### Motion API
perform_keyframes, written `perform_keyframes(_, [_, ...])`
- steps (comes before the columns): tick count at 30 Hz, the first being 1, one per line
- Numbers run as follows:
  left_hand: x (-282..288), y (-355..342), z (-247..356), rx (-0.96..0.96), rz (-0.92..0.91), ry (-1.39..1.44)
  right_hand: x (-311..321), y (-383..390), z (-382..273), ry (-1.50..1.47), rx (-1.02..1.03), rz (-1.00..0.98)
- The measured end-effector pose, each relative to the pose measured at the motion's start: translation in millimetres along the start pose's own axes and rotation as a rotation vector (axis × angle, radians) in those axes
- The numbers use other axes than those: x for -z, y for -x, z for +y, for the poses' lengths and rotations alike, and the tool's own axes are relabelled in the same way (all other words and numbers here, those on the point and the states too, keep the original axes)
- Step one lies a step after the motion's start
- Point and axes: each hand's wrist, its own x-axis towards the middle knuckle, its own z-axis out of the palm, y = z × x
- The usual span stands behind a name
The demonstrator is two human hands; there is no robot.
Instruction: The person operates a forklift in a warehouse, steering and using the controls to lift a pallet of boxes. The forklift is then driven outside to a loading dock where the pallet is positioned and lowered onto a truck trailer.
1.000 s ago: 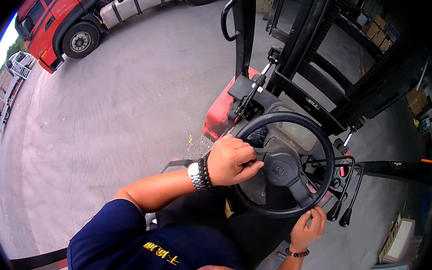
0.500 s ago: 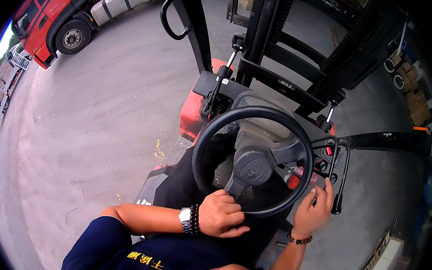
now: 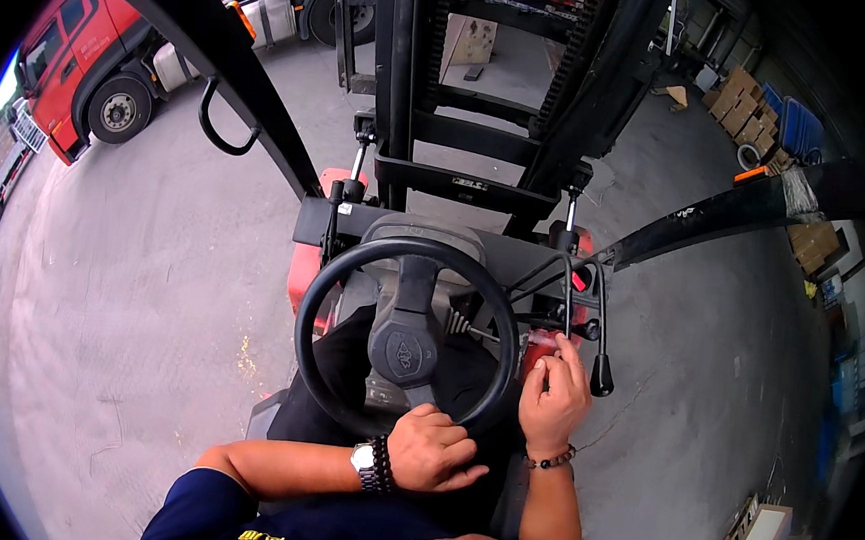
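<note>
Currently, the left hand point(image 3: 435, 453) curls over the lower rim of the forklift steering wheel point(image 3: 405, 353); the right hand point(image 3: 555, 399), half-curled, is nearer the inner control lever point(image 3: 569, 295), which runs lengthwise just ahead; whether it grips cannot be told.

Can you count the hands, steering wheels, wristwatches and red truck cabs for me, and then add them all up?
Hands: 2 (left hand and right hand)
Steering wheel: 1
Wristwatch: 1
Red truck cab: 1
Total: 5
</note>
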Motion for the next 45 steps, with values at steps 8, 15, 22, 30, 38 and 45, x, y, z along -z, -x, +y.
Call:
perform_keyframes(8, [7.7, -67.1, 39.2, -0.055, -0.031, -0.045, 47.1, -43.9, 23.5, -0.013, -0.016, 0.062])
perform_keyframes(15, [35.9, -81.8, 112.2, -0.048, -0.026, -0.032, 130.8, -53.9, 8.3, -0.102, -0.051, 0.023])
perform_keyframes(22, [74.4, -91.8, 231.2, -0.069, -0.027, -0.08, 249.3, -51.3, -30.7, -0.102, -0.08, 0.044])
perform_keyframes(30, [107.0, -39.6, 223.4, -0.063, -0.02, -0.091, 237.4, -28.3, -97.3, -0.081, -0.212, -0.017])
perform_keyframes(38, [104.8, -5.3, 180.8, -0.067, -0.022, -0.048, 181.9, -0.2, -99.4, 0.015, -0.177, -0.01])
perform_keyframes(45, [78.2, 11.5, 124.2, -0.07, -0.016, -0.046, 124.6, 6.2, -82.4, 0.018, -0.185, 0.002])
